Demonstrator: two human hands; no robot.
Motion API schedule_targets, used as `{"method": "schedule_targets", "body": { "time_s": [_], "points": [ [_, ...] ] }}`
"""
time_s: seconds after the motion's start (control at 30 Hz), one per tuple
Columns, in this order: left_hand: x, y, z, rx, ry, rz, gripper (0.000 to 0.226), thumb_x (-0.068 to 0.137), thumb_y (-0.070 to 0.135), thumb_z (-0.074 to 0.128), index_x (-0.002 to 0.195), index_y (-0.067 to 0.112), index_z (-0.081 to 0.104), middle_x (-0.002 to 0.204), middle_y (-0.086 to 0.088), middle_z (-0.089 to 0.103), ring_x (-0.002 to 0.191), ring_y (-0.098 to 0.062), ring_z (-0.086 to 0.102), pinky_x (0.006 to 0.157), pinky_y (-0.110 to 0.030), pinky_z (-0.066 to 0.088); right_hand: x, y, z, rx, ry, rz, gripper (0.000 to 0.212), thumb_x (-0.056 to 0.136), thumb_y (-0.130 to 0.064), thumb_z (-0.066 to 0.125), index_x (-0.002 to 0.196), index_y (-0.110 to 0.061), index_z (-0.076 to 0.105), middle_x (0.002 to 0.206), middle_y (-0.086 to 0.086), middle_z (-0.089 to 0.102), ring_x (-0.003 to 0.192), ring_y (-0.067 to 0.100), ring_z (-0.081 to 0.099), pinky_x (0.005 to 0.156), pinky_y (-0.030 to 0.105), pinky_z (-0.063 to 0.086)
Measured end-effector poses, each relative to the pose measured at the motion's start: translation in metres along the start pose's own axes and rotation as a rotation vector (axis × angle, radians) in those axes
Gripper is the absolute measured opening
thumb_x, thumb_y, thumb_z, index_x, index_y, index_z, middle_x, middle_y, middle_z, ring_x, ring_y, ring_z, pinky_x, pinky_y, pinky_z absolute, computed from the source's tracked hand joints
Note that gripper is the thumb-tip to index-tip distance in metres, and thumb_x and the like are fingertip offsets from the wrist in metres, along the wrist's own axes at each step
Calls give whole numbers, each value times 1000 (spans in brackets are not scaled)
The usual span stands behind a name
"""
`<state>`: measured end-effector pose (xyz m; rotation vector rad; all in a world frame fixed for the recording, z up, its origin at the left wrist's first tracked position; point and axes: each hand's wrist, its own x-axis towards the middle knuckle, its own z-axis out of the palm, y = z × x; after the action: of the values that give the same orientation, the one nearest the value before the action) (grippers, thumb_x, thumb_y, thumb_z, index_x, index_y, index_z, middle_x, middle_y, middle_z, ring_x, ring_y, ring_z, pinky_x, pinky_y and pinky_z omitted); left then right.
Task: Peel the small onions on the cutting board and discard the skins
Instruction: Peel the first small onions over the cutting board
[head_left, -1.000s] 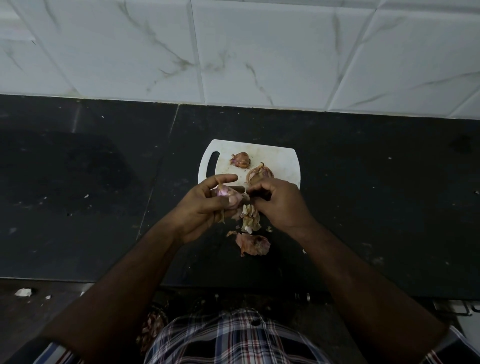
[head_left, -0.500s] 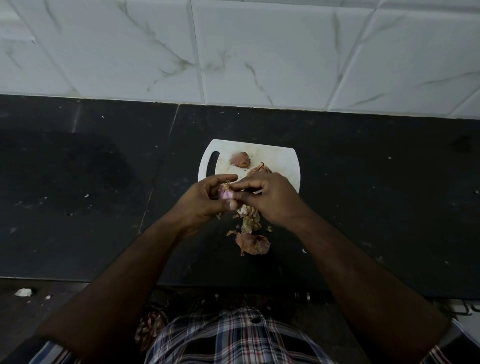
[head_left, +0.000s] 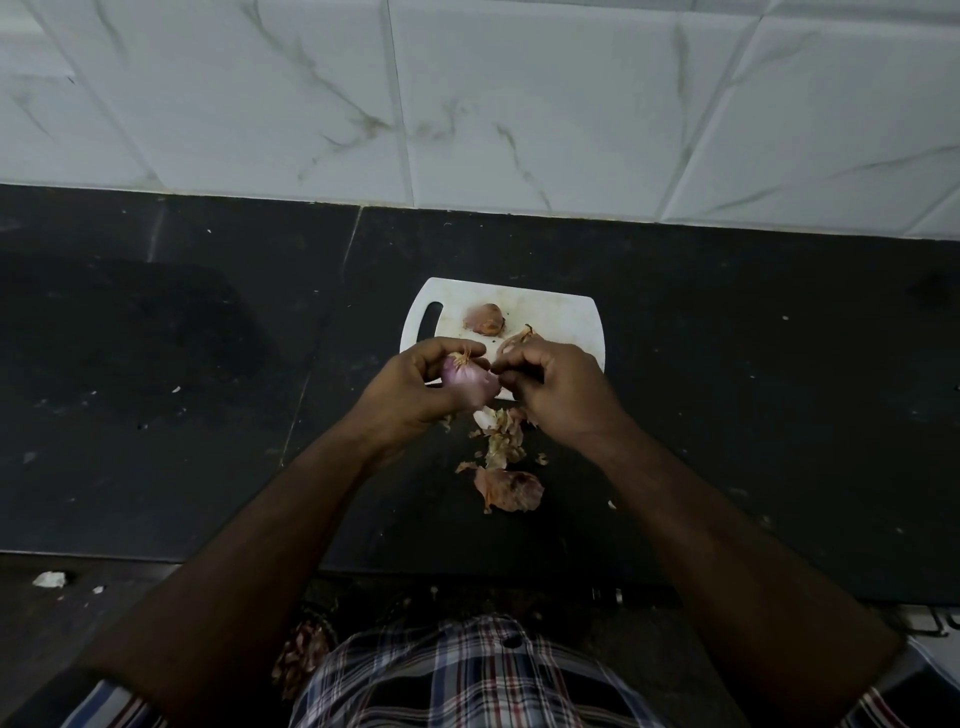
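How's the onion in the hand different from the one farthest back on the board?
The held onion is pale purple and smooth; the board onion is brownish, still in dry skin. The left hand grips the held onion; the board onion lies untouched on the cutting board. Both are small.

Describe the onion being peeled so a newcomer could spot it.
On the black counter lies a white cutting board; the left hand hovers over its near edge. The onion is the pale purple bulb gripped there, the right hand pinching its side. The two other onions lie on the board, dry-skinned.
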<state>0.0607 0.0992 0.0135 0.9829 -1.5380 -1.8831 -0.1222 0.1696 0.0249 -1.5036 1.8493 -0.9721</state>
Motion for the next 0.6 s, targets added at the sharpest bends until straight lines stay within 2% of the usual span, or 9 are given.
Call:
{"method": "schedule_targets", "body": {
  "time_s": [0.1, 0.13, 0.2, 0.27, 0.4, 0.47, 0.53, 0.6],
  "points": [
    [0, 3, 1, -124, -3, -54, 46, 75, 14, 83, 118, 9, 66, 118, -19, 68, 103, -28, 68, 85, -38, 62, -5, 11, -9, 4, 13, 60, 6, 85, -27, 76, 88, -22, 78, 82, -11, 73, 75, 0, 65, 65, 18, 48],
    [-1, 2, 1, -161, 8, -85, 44, 77, 17, 78, 119, 7, 65, 115, -19, 69, 102, -31, 68, 83, -39, 63, -7, 14, -11, 7, 17, 73, 7, 85, -27, 77, 89, -23, 79, 83, -11, 74, 77, 0, 66, 67, 18, 50],
    [-1, 1, 2, -219, 25, -153, 44, 82, 24, 69, 121, 4, 63, 113, -18, 72, 102, -34, 68, 81, -39, 63, -8, 16, -14, -9, 1, 71, 18, 86, -16, 75, 103, -22, 79, 100, -9, 76, 93, 1, 68, 84, 20, 54],
    [-1, 0, 4, -255, 17, -203, 46, 86, 28, 65, 124, 1, 61, 116, -21, 72, 101, -34, 69, 84, -39, 62, -7, 16, -15, -17, -15, 67, 24, 86, -7, 73, 106, -19, 78, 106, -6, 76, 100, 3, 68, 93, 25, 54],
    [1, 3, 5, -348, 21, -256, 47, 87, 34, 61, 121, 0, 63, 112, -22, 73, 94, -30, 74, 85, -38, 62, -6, 12, -12, 37, 90, 94, 16, 82, -23, 80, 98, -22, 80, 91, -9, 77, 83, 0, 70, 80, 28, 59],
    [3, 3, 5, -401, 25, -292, 51, 88, 38, 60, 121, 0, 64, 110, -23, 73, 94, -31, 74, 88, -40, 60, -6, 7, -10, 100, 103, 107, 27, 77, -31, 84, 102, -21, 78, 90, -8, 76, 81, 1, 70, 78, 28, 59],
    [4, 2, 5, -412, 8, -320, 53, 90, 43, 59, 122, 1, 65, 112, -23, 72, 97, -30, 73, 93, -42, 58, -7, 2, -5, 180, 33, 90, 45, 74, -31, 86, 116, -19, 73, 102, -7, 75, 89, 2, 69, 85, 29, 58],
    [4, 1, 7, -418, 2, -328, 51, 95, 45, 55, 121, 3, 67, 114, -22, 72, 98, -29, 72, 96, -41, 57, -7, -2, 5, 226, 20, 32, 52, 73, -32, 86, 121, -19, 71, 107, -7, 74, 95, 4, 70, 90, 33, 57]
  ]
}}
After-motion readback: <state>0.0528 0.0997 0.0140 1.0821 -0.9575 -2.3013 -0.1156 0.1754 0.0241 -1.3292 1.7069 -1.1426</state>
